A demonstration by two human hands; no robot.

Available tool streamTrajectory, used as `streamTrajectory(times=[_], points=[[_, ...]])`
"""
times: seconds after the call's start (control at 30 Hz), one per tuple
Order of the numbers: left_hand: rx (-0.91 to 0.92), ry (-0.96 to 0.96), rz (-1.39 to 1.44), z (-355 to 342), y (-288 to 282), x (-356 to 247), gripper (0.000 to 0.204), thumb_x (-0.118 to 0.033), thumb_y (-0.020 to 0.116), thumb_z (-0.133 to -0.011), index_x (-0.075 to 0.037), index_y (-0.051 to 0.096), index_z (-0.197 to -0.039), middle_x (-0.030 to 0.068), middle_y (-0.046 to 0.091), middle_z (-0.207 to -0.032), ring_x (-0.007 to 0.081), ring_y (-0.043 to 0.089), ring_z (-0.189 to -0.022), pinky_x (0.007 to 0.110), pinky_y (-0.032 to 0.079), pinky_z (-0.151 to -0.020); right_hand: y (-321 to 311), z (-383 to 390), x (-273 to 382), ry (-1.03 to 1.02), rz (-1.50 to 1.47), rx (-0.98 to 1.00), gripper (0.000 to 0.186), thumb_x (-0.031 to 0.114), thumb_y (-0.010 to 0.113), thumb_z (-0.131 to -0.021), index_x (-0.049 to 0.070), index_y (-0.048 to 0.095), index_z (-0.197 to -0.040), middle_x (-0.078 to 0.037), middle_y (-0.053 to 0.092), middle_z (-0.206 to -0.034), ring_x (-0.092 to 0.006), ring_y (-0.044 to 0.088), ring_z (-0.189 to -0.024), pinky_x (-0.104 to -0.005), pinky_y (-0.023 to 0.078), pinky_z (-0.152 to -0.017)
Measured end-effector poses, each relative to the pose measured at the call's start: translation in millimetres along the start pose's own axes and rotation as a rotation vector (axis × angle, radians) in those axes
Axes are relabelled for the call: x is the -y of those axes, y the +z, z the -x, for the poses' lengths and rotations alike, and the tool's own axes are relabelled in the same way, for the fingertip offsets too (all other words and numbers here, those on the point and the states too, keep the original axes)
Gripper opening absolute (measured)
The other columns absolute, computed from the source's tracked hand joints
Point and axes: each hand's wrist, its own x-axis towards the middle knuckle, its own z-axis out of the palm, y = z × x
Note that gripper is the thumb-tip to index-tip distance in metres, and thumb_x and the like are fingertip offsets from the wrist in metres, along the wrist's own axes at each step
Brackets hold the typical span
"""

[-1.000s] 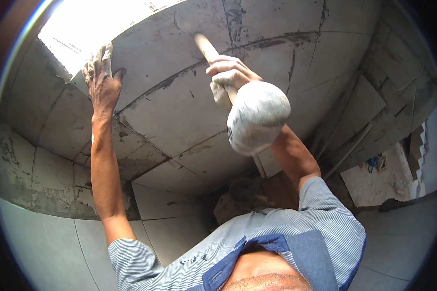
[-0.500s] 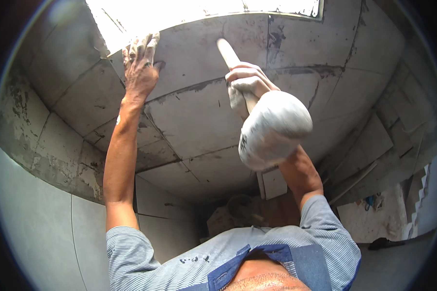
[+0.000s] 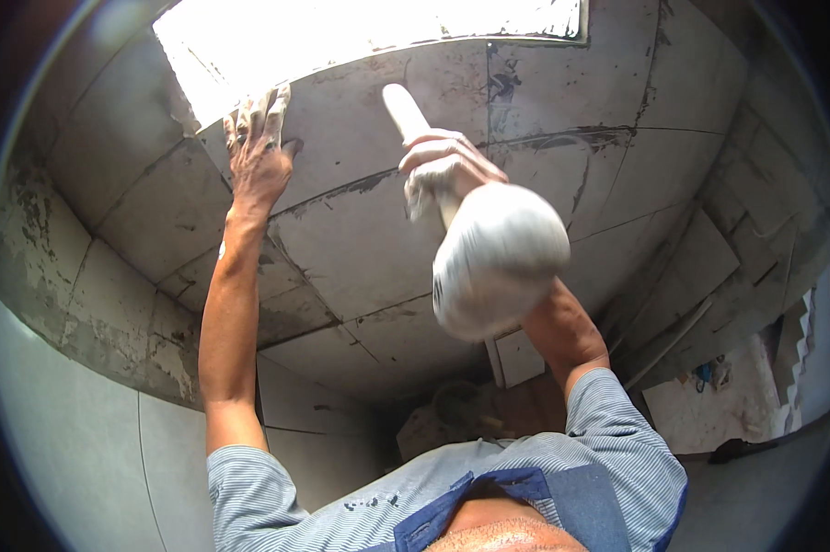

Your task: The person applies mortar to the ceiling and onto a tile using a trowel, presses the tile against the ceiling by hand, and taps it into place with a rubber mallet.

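Observation:
My right hand [image 3: 447, 170] grips the pale handle of a mallet [image 3: 502, 262], fingers wrapped round it. The mallet's large, rounded whitish head is blurred by motion and hangs in front of my right forearm, while the handle's end points up and left. My left hand [image 3: 260, 152] lies with outstretched fingers against a grey wall tile [image 3: 341, 120], its fingertips at the lower edge of a bright window opening [image 3: 341, 28]. Nothing shows in that hand. The tile's joints are dark and ragged, with smears along them.
Pale smooth tiles [image 3: 65, 414] cover the wall at the lower left, below a strip of rough, patchy wall [image 3: 47, 212]. At the right are a leaning board [image 3: 696, 244] and a pale surface with small bits on it [image 3: 709, 396]. Dim clutter sits low in the middle.
The mallet and my right hand have shifted slightly left and down in the view. My left hand keeps its place at the window edge; the whole scene has also shifted a little.

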Motion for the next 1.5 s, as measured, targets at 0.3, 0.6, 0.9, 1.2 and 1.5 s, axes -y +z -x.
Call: streamTrajectory(times=[0.3, 0.6, 0.9, 1.2, 1.5], points=[[-0.012, -0.010, -0.016, 2.2, 2.7, -0.7, 0.075, -0.021, 0.070, -0.075, -0.024, 0.034, -0.141, 0.0002, 0.034, -0.144, 0.0272, 0.023, -0.136, 0.047, 0.013, -0.113, 6.6, 14.3, 1.2, 0.083, 0.009, 0.037, 0.017, 0.015, 0.067, -0.077, 0.004, 0.054, -0.080, -0.008, 0.062, -0.087, -0.0257, 0.059, -0.095, -0.0353, 0.048, -0.083], [-0.002, 0.005, -0.008, 0.2, -1.3, -2.8, 0.074, -0.023, 0.068, -0.077, -0.023, 0.031, -0.142, 0.0016, 0.034, -0.144, 0.0292, 0.024, -0.135, 0.049, 0.012, -0.113, -1.3, 31.0, -14.2, 0.177, 0.016, 0.060, 0.017, 0.007, 0.067, -0.067, 0.005, 0.055, -0.079, -0.007, 0.059, -0.084, -0.0265, 0.058, -0.089, -0.0341, 0.049, -0.077], [-0.013, 0.018, -0.031, 0.0, -2.3, 1.8, 0.070, -0.022, 0.064, -0.081, -0.021, 0.029, -0.142, 0.0042, 0.036, -0.143, 0.0289, 0.025, -0.135, 0.048, 0.010, -0.114, 5.0, 33.5, -11.8, 0.167, 0.062, 0.052, 0.019, 0.008, 0.071, -0.068, 0.004, 0.053, -0.074, -0.007, 0.061, -0.079, -0.0261, 0.059, -0.085, -0.0360, 0.049, -0.076], [0.007, 0.015, -0.017, 5.3, 2.0, -2.6, 0.072, -0.022, 0.065, -0.080, -0.022, 0.029, -0.142, 0.0022, 0.034, -0.145, 0.0292, 0.025, -0.135, 0.049, 0.009, -0.114, -2.6, 35.8, 3.3, 0.082, -0.009, -0.030, 0.017, 0.006, 0.068, -0.065, 0.006, 0.055, -0.075, -0.006, 0.059, -0.082, -0.0224, 0.057, -0.084, -0.0332, 0.048, -0.075], [-0.113, 0.070, -0.077, 0.8, 11.8, 3.4, 0.074, -0.025, 0.069, -0.076, -0.022, 0.033, -0.140, 0.0038, 0.038, -0.140, 0.0321, 0.030, -0.131, 0.051, 0.019, -0.108, -0.9, 30.8, -0.5, 0.210, 0.043, 0.019, 0.004, 0.003, 0.057, -0.083, 0.002, 0.053, -0.085, -0.012, 0.062, -0.086, -0.0258, 0.059, -0.090, -0.0397, 0.045, -0.088]])
